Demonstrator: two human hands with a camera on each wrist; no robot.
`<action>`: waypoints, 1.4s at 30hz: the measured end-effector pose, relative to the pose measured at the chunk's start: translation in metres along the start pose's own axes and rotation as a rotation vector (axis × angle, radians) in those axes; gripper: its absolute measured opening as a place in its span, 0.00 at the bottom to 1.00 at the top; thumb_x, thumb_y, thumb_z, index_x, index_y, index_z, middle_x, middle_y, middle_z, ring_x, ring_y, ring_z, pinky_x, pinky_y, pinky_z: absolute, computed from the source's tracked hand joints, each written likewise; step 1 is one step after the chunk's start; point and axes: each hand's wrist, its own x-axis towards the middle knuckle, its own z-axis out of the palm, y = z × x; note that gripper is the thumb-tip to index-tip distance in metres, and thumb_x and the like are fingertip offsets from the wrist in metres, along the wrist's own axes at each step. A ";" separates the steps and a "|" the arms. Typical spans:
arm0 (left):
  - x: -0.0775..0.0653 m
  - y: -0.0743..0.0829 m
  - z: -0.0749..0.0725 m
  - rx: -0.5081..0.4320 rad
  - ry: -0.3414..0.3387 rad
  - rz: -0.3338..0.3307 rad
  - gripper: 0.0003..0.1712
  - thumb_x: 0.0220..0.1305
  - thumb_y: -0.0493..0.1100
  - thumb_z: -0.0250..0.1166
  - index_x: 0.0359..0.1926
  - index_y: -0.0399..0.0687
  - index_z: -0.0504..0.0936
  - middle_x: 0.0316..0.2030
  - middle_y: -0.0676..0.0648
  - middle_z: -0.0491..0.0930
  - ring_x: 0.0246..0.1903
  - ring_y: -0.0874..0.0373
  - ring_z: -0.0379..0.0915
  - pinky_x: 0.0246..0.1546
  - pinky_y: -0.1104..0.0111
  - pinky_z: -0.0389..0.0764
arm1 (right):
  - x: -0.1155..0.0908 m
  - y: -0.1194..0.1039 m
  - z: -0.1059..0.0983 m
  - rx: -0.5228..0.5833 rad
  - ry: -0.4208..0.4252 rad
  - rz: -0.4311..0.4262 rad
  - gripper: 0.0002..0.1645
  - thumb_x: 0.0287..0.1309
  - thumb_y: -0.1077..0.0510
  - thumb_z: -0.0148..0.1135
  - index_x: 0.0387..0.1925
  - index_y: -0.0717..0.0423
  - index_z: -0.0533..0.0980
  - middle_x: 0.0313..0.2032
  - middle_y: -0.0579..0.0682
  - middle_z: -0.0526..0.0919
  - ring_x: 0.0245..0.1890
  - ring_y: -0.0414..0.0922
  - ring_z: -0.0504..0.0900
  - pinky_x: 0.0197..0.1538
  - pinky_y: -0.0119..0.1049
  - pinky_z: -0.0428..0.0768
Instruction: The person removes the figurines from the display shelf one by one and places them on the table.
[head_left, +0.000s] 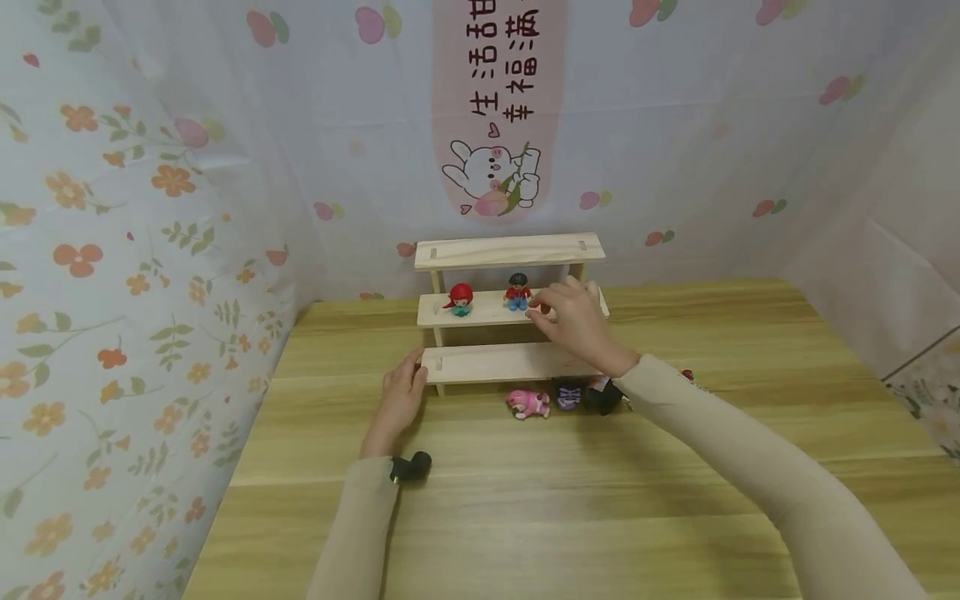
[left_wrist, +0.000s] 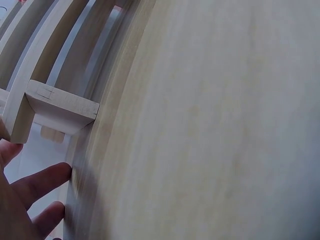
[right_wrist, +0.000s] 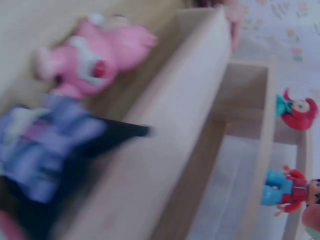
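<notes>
A three-tier wooden shelf stands on the table. My left hand grips the left end of its lowest board, other fingers spread below in the left wrist view. Over the right part of the middle board, my right hand pinches a small toy figure; only a dark red bit shows between the fingers. Just left of it sits a figure in a black hat, red top and blue trousers. A red-haired, green-tailed mermaid figure is further left on that board.
Before the lowest board lie a pink figure, a purple-and-black figure and a black item partly under my right arm. Something red shows beyond the sleeve. Patterned cloth hangs behind the shelf.
</notes>
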 end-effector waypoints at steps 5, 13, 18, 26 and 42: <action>0.000 -0.001 0.000 -0.012 -0.001 0.016 0.27 0.76 0.43 0.43 0.71 0.39 0.57 0.65 0.31 0.64 0.66 0.36 0.56 0.67 0.46 0.47 | 0.022 0.000 -0.003 0.001 -0.050 0.080 0.15 0.54 0.53 0.69 0.42 0.56 0.82 0.30 0.52 0.83 0.32 0.49 0.70 0.37 0.48 0.56; 0.000 -0.002 0.000 -0.007 -0.001 0.019 0.27 0.76 0.44 0.43 0.70 0.39 0.58 0.65 0.31 0.65 0.65 0.36 0.57 0.66 0.46 0.48 | 0.040 0.001 0.001 -0.086 -0.130 0.097 0.21 0.59 0.49 0.63 0.51 0.53 0.81 0.33 0.51 0.83 0.31 0.49 0.69 0.35 0.45 0.54; 0.001 -0.003 0.000 0.000 0.009 0.028 0.26 0.76 0.43 0.43 0.70 0.38 0.58 0.64 0.30 0.65 0.65 0.36 0.58 0.66 0.46 0.49 | 0.043 0.000 0.004 -0.078 -0.124 0.093 0.17 0.58 0.50 0.64 0.47 0.53 0.83 0.35 0.51 0.84 0.31 0.49 0.70 0.35 0.45 0.56; 0.001 -0.002 -0.001 0.005 0.009 0.038 0.26 0.76 0.43 0.43 0.70 0.37 0.58 0.64 0.30 0.66 0.65 0.36 0.58 0.66 0.47 0.48 | 0.042 -0.007 -0.001 -0.051 -0.139 0.095 0.16 0.56 0.50 0.66 0.44 0.53 0.83 0.40 0.51 0.86 0.32 0.48 0.70 0.37 0.46 0.56; 0.000 -0.003 0.001 0.014 0.020 0.070 0.26 0.76 0.42 0.44 0.69 0.35 0.59 0.61 0.28 0.68 0.63 0.35 0.61 0.65 0.46 0.49 | 0.008 -0.048 -0.001 0.010 -0.134 -0.105 0.11 0.54 0.51 0.69 0.37 0.52 0.84 0.29 0.46 0.84 0.28 0.44 0.68 0.34 0.41 0.57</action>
